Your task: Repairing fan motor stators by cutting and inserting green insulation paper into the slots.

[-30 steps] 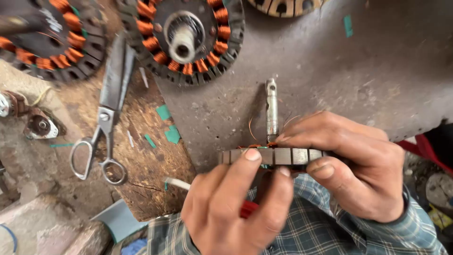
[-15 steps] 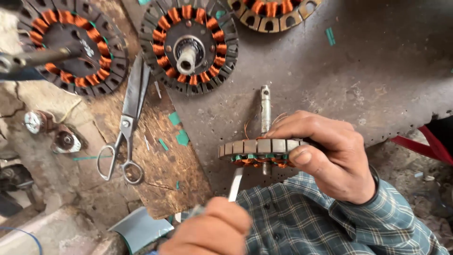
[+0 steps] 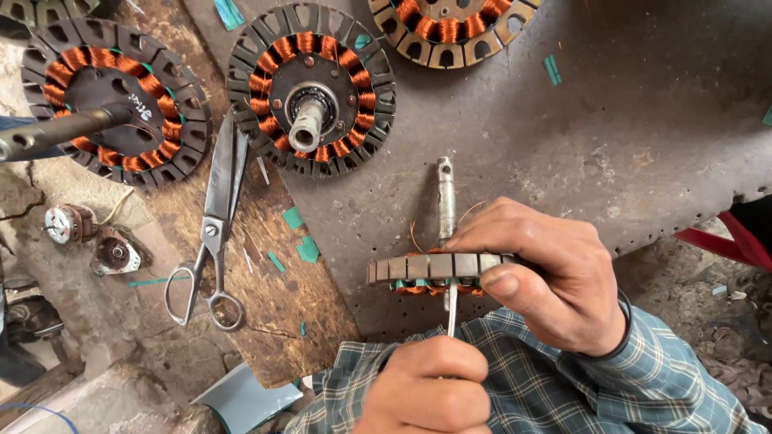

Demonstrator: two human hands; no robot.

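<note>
On sheet metal (image 3: 643, 145), four stators (image 3: 310, 88), one scissors (image 3: 213, 233).

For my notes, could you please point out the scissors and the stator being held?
scissors (image 3: 215, 229): head view, on the pivot screw.
held stator (image 3: 430, 266): head view, on its outer rim.

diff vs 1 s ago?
The left hand let go of the stator, dropped toward the body and now grips a thin metal strip poking up under it. The right hand still holds the stator edge-on. Scissors and the other wound stators lie as before.
</note>
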